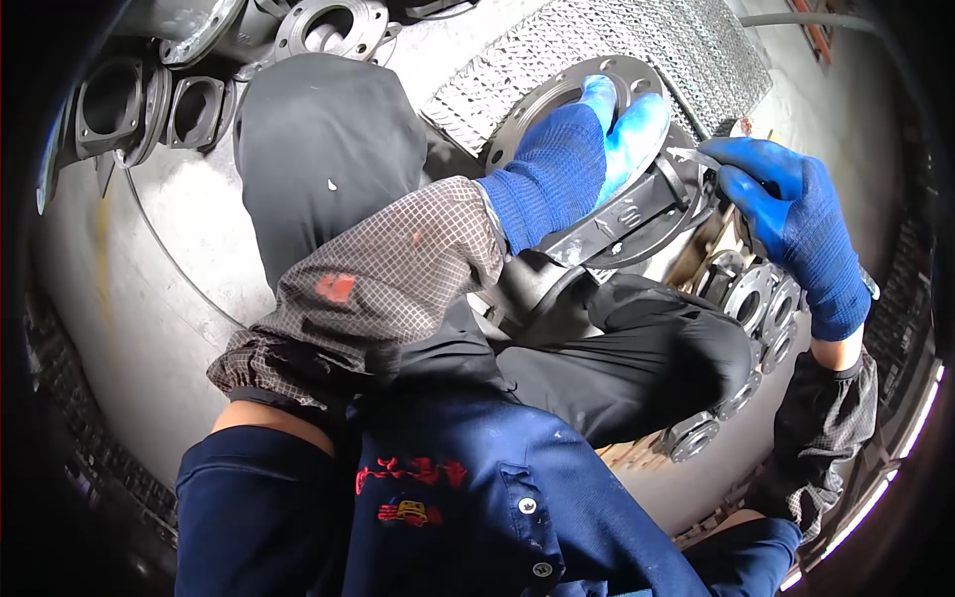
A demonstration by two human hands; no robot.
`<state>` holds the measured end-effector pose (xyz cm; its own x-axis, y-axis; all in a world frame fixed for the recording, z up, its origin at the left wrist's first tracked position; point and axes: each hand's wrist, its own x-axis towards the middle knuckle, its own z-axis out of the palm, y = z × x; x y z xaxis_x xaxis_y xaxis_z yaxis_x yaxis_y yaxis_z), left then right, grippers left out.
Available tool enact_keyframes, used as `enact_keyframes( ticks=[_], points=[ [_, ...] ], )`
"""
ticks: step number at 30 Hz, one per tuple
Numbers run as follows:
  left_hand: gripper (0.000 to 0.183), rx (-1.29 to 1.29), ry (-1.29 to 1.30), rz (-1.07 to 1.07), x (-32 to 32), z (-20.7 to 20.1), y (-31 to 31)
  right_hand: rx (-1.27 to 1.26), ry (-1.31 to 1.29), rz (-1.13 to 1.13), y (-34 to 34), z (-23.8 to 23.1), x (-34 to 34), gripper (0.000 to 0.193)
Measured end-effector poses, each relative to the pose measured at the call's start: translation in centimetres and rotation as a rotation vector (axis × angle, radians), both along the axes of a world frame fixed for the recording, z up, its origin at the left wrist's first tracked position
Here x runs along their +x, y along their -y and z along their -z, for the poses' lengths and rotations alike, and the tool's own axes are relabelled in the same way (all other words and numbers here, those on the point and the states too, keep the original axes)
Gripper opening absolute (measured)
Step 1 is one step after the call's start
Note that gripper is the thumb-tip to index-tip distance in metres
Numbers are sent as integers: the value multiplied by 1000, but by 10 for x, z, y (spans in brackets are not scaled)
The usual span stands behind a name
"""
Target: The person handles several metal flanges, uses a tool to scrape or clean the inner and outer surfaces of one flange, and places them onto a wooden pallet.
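In front of me, a dark grey flanged metal casting [619, 212] lies tilted, with a round bolt-holed flange at its upper end. My left hand [597, 149], in a blue coated glove, is closed over that flange, one digit reaching toward the bore and the others across the rim. To its right, my right hand [786, 204], gloved alike, pinches a slim pale pointed tool [693, 156]. The tool's tip is beside the casting's right edge. Most of its body is hidden in the glove, so its exact kind is unclear.
Beyond the casting lies a silvery textured mat [557, 50]. Several flanged castings [109, 104] stand at the far left. Smaller flanged parts [751, 298] are stacked on the right, below my right hand. A thin cable [164, 244] runs over the pale floor; my knees flank the work.
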<state>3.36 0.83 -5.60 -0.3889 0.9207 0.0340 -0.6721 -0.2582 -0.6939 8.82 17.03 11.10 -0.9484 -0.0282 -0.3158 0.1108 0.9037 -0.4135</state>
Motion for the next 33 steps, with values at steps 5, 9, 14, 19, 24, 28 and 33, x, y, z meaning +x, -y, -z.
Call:
enact_keyframes(
  ticks=[5, 9, 14, 19, 24, 28, 33],
  points=[
    [41, 169, 609, 117, -3, -16, 11, 20, 77, -25, 6, 2, -9, 23],
    [42, -82, 278, 83, 0, -9, 2, 72, 138, -71, 5, -1, -11, 25],
    [46, 694, 1070, 455, -4, -3, 15, 143, 88, -113, 9, 1, -12, 24],
    [47, 558, 1198, 401, -3, -15, 14, 173, 32, -201, 6, 0, -5, 30],
    [44, 191, 592, 196, -2, -4, 7, 453, -27, -496, 14, -10, -6, 48],
    [42, -395, -287, -15, 2, -4, -1, 558, 71, -531, 19, -19, -10, 51],
    [47, -1303, -1936, -100, 0, -21, 4, 541, 70, -499, 16, -30, -9, 49]
  ],
)
